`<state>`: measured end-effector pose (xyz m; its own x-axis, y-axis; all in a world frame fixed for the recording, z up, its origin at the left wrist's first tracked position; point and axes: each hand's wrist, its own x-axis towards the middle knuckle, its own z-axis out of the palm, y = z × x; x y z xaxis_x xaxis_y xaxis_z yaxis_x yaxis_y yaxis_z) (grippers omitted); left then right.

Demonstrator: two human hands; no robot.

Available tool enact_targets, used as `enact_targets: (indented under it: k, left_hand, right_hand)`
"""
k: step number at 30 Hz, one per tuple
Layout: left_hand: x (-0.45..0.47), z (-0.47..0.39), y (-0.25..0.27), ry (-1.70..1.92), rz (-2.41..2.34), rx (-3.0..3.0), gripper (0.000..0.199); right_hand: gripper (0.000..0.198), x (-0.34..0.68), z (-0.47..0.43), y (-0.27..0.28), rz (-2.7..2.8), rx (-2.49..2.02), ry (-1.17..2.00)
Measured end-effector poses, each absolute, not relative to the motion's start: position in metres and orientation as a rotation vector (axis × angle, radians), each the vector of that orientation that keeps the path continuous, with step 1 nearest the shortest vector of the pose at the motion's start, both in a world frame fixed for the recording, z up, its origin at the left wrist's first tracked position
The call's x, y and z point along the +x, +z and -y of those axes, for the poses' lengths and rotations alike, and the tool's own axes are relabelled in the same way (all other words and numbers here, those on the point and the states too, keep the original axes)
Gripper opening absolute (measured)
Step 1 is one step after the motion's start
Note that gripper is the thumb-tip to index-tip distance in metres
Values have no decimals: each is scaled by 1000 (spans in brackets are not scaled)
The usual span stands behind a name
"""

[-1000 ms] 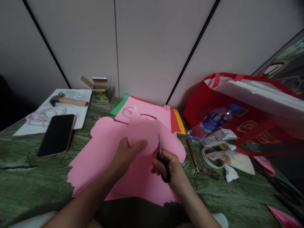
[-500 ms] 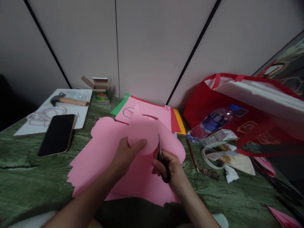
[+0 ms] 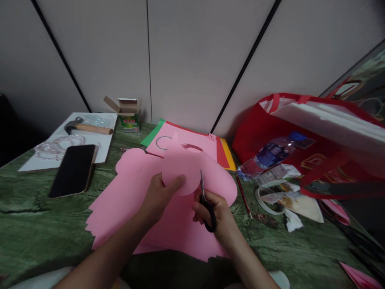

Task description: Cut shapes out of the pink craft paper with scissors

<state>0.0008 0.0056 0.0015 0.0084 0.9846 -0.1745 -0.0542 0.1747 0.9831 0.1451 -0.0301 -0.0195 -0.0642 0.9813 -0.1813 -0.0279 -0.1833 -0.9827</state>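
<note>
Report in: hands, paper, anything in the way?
Left hand holding round pink paper. Right hand gripping scissors, blades at paper edge. Larger pink sheets underneath.

Most fingers of the left hand (image 3: 156,196) are hidden beneath the pink paper disc (image 3: 180,164). At right, the red bag (image 3: 249,126) is cut off; lettering on the far green box (image 3: 130,122) cannot be read.

Grey wall (image 3: 186,60), dark seams (image 3: 247,64); green streaked tabletop (image 3: 33,228).
</note>
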Motion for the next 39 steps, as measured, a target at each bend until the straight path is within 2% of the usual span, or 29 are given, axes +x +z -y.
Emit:
enact_targets:
  k: [11,16,20,25,29,39]
  left_hand:
    - [1,-7,-1,1099,-1319,1171,26]
    - [-1,-8,-6,1392,-1581,1965,9]
    - [1,-4,-6,1470,-1512,2327,10]
    - [9,6,-6,1226,-1432,1952,16]
    - [11,10,-2,1229,-1533,1581,21]
    - [13,11,9,982,-1285,1383,30]
  right_hand:
    - [29,145,31,-20,1144,-1291,1396]
    - [30,143,32,-23,1143,-1277,1358]
    - [30,141,33,-24,1145,-1240,1309]
    - [31,140,34,-23,1142,-1213,1266]
    - [28,140,34,-24,1146,-1237,1258]
    - [23,138,35,-27,1176,-1183,1279]
